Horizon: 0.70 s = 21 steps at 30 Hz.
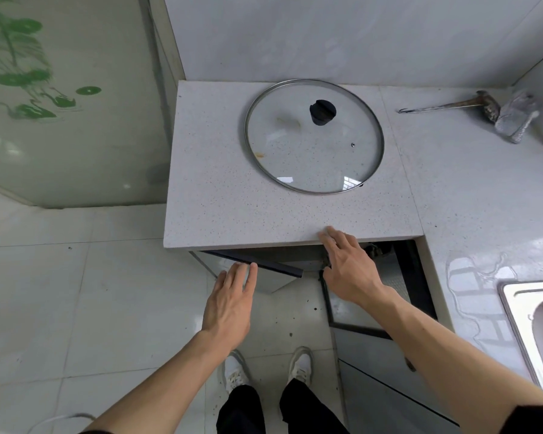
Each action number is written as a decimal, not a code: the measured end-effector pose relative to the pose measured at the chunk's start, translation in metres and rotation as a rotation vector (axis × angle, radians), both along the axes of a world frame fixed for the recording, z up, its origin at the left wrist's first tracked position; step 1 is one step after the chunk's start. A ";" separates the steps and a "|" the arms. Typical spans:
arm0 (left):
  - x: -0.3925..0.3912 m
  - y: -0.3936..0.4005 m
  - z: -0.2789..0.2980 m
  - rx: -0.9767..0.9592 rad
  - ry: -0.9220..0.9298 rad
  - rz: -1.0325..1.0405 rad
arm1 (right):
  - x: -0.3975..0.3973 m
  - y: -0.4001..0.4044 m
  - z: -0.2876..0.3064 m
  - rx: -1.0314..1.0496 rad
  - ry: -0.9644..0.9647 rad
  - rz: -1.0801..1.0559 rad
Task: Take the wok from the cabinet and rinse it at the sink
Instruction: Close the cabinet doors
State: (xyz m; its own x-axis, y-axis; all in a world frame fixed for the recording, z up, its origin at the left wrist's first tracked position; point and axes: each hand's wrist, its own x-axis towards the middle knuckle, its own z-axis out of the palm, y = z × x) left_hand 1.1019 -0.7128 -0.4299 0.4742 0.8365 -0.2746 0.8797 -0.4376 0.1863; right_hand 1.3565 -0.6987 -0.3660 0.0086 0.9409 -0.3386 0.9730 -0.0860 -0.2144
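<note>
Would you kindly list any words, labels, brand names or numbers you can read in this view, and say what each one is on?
None: no readable text shows anywhere in this view.
The glass lid and its black knob bear no legible marking.
The green pattern on the glass panel is a plant motif, not lettering.
The countertop, cabinet door and sink rim carry no labels.

This was a home kitchen: a speckled stone countertop (232, 189) carried a glass pot lid (314, 136), a steel sink (514, 311) sat at the right, and cabinet doors (264, 267) stood below, above a tiled floor (76, 292).
</note>
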 end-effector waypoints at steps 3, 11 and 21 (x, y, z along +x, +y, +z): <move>0.006 -0.006 -0.005 -0.098 -0.101 0.093 | 0.000 -0.001 0.000 0.011 0.015 -0.002; 0.016 0.005 -0.010 -0.099 -0.063 0.108 | 0.003 -0.002 -0.005 0.029 0.029 0.002; 0.016 0.021 -0.019 -0.092 0.094 0.086 | 0.005 -0.002 -0.009 0.029 0.028 0.006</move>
State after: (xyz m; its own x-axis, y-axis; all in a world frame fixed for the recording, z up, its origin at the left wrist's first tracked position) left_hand 1.1175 -0.6921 -0.4494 0.3705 0.8419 -0.3922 0.9286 -0.3448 0.1371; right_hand 1.3612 -0.7012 -0.3753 -0.0062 0.9505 -0.3107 0.9670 -0.0735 -0.2439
